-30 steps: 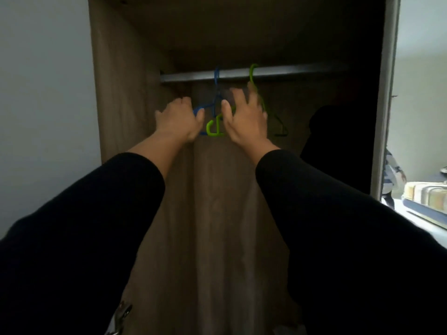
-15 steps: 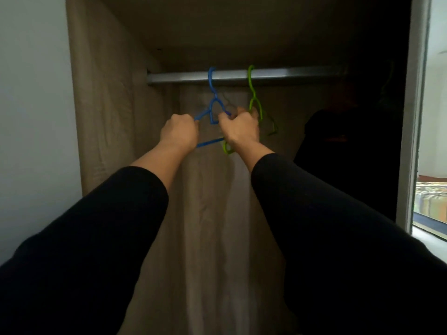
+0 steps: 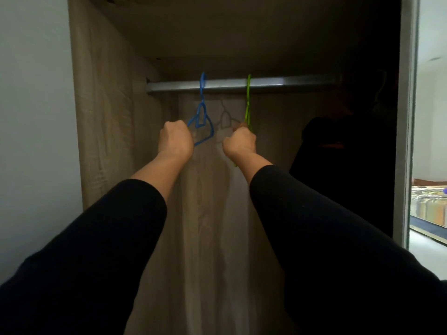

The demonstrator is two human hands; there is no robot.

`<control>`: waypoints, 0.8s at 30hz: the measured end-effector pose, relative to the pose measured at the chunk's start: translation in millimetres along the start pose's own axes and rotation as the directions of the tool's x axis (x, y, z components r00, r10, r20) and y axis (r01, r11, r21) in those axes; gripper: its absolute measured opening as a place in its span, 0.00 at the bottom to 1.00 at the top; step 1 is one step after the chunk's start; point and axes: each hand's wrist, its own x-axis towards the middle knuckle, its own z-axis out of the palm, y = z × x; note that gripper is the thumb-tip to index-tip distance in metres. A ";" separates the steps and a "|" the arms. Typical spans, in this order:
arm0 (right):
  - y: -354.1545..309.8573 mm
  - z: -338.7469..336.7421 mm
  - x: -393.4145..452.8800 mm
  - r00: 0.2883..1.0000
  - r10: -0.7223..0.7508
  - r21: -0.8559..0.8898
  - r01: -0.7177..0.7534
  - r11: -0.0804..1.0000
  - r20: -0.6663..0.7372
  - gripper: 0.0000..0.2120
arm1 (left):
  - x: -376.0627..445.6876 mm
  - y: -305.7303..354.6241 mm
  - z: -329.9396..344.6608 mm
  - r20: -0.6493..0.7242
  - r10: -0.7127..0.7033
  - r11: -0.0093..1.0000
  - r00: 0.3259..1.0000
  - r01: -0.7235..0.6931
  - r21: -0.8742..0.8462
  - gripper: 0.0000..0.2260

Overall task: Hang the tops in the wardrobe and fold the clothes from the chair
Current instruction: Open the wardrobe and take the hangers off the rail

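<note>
While both black-sleeved arms reach into the wooden wardrobe (image 3: 101, 93), the left hand (image 3: 176, 139) grips the blue plastic hanger (image 3: 202, 117), hooked on the metal rail (image 3: 266, 83) above; the right hand (image 3: 240, 143) clasps the green plastic hanger (image 3: 247, 102), hooked there too.

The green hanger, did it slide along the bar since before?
Yes. The green hanger now hangs farther right along the metal rail, farther from the blue hanger, with the right hand gripping it.
</note>
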 end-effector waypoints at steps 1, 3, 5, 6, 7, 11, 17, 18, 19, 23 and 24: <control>0.4 0.2 -0.1 1.000 0.003 -0.003 -0.003 1.000 0.004 0.19 | 0.3 0.7 -1.2 -0.014 0.011 1.000 1.000 -0.011 -0.010 0.12; 1.2 0.9 0.0 1.000 0.006 -0.008 -0.005 1.000 0.014 0.20 | 0.1 2.6 -4.6 -0.054 0.045 0.999 0.998 -0.046 -0.020 0.12; 2.2 1.4 0.0 1.000 -0.004 -0.027 0.004 1.000 0.012 0.21 | -1.2 3.9 -8.8 -0.094 0.076 0.996 0.993 -0.079 -0.031 0.12; 2.8 1.9 -0.2 1.000 -0.013 -0.051 0.014 0.999 0.009 0.22 | -3.0 3.8 -10.9 -0.111 0.087 0.995 0.990 -0.092 -0.036 0.12; 3.1 2.8 -0.5 1.000 -0.024 -0.081 0.024 0.996 0.005 0.22 | -5.3 3.2 -12.8 -0.125 0.097 0.994 0.987 -0.103 -0.039 0.13; 1.8 6.8 -2.7 0.994 -0.102 -0.195 0.094 0.976 -0.033 0.26 | -18.7 -2.3 -24.5 -0.178 0.126 0.990 0.976 -0.134 -0.036 0.13; -13.9 2.1 -15.3 0.957 -0.284 -0.314 0.254 0.915 -0.055 0.30 | -40.4 -8.9 -57.3 -0.202 0.134 0.990 0.970 -0.122 0.071 0.13; -19.1 0.6 -18.2 0.951 -0.307 -0.303 0.282 0.910 -0.038 0.30 | -45.4 -9.3 -64.2 -0.201 0.134 0.989 0.970 -0.118 0.089 0.13; -24.8 -1.3 -22.1 0.943 -0.332 -0.285 0.314 0.906 -0.015 0.31 | -51.2 -9.5 -71.6 -0.204 0.133 0.988 0.970 -0.112 0.109 0.13; -45.2 -10.5 -43.3 0.906 -0.416 -0.185 0.423 0.887 0.079 0.32 | -82.0 -8.7 -105.4 -0.221 0.118 0.967 0.968 -0.061 0.248 0.14; -48.7 -12.7 -49.9 0.898 -0.430 -0.152 0.440 0.885 0.097 0.32 | -91.0 -7.8 -114.2 -0.220 0.104 0.958 0.970 -0.038 0.284 0.14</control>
